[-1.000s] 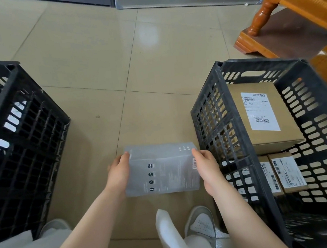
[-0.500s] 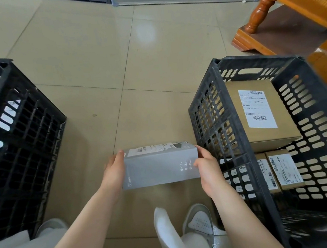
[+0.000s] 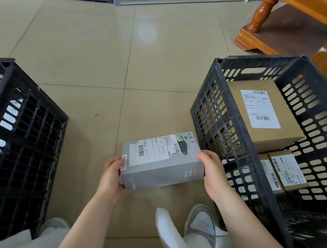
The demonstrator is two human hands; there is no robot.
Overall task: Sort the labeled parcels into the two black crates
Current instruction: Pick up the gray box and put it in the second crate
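Observation:
A grey box (image 3: 163,173) with a white shipping label on its top face hangs above the floor between two black crates. My left hand (image 3: 111,177) grips its left end and my right hand (image 3: 211,169) grips its right end. The right crate (image 3: 209,123) holds a large brown labelled parcel (image 3: 262,113) lying on top of two smaller brown labelled parcels (image 3: 287,169). The left crate (image 3: 19,126) stands at the left edge; its inside is mostly hidden.
Beige floor tiles (image 3: 111,58) spread out ahead between the crates. An orange wooden furniture leg and base (image 3: 258,21) stand at the far right behind the right crate. My shoes (image 3: 201,221) and light trousers are just below the box.
The grey box has been rolled toward me in both hands, so the face with the shipping label has turned up into view. The crates have not moved.

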